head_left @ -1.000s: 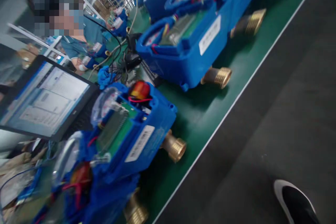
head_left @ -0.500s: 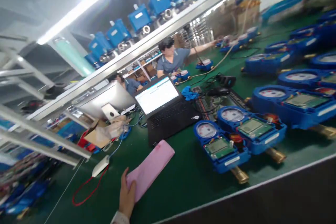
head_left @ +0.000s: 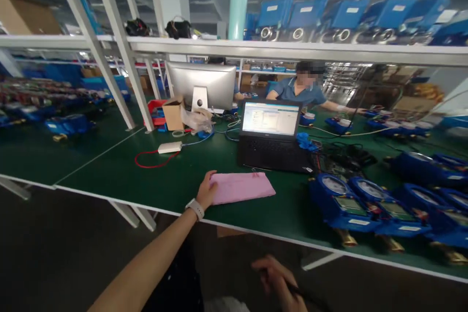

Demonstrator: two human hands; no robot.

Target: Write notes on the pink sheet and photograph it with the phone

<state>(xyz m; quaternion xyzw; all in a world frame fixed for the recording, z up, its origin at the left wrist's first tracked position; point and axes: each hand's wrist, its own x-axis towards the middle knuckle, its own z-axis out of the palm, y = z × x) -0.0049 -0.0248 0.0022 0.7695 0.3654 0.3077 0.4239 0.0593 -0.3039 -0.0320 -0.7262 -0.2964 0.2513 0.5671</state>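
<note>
Head view, left hand: the left hand (head_left: pixel 206 191), a pale-banded watch (head_left: pixel 195 208) at its wrist, pinches the near-left end of the pouch, thumb on top.
Pouch: the pink pouch (head_left: pixel 243 188) lies flat on the table, running rightward from the grip; a long, soft-looking, matte rectangle with small reddish marks along its far edge.
Right hand: the right hand (head_left: pixel 276 275), blurred, is below and right of the grip, off the table edge, fingers partly curled near a thin dark rod (head_left: pixel 302 295); cannot tell whether it holds the rod.
Laptop: beyond and right of the grip, a black laptop (head_left: pixel 276 151), open, screen lit.
Meters: well right of the grip, glossy blue meters (head_left: pixel 351 209) with round dials, green boards and threaded brass ends (head_left: pixel 347 238).
Cord: left of and beyond the grip, a looped red cord (head_left: pixel 146 165) by a flat white box (head_left: pixel 170 147).
Table: under the grip, a smooth dark green table (head_left: pixel 109 175) with a pale edge.
Shelf: high beyond the grip, a pale shelf (head_left: pixel 219 48) carrying a mint cylinder (head_left: pixel 239 5) and blue boxes (head_left: pixel 309 12).
Room: a silver monitor (head_left: pixel 204 80), a carton (head_left: pixel 173 114) and a co-worker (head_left: pixel 292 90) in blue, all beyond the grip.
</note>
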